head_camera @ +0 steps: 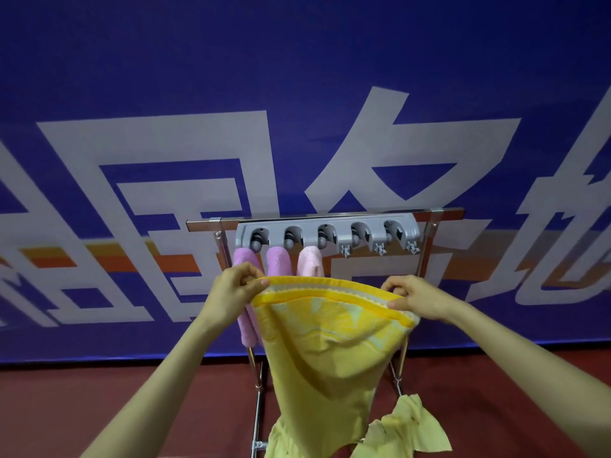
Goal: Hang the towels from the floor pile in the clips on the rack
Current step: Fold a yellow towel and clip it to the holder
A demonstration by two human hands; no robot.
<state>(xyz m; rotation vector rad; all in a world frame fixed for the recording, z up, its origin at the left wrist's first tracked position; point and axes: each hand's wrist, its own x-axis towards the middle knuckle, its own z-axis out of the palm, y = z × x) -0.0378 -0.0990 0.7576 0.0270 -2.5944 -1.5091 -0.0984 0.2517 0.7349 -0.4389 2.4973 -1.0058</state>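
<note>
Yellow terry fills the near view: a yellow towel [327, 352] hangs down in front of the person, its top hem stretched between both hands just below and in front of the rack. The left hand [234, 285] pinches one end of the hem between thumb and fingers; the right hand [410, 294] pinches the other end the same way, so neither hand is free. A paler yellow-green cloth [406, 428] shows low on the right (whether it lies on the floor pile or trails from the held towel, I cannot tell).

Beyond the hands, three towels already hang from the grey clip bar [327, 234]: two purple towels [261, 262] in the left clips and a pink towel [309, 261] in the third. The two clips on the right [377, 236] look empty. Judging by that, the task is past halfway, with this towel not yet clipped. Behind everything stands a blue banner [297, 77].
</note>
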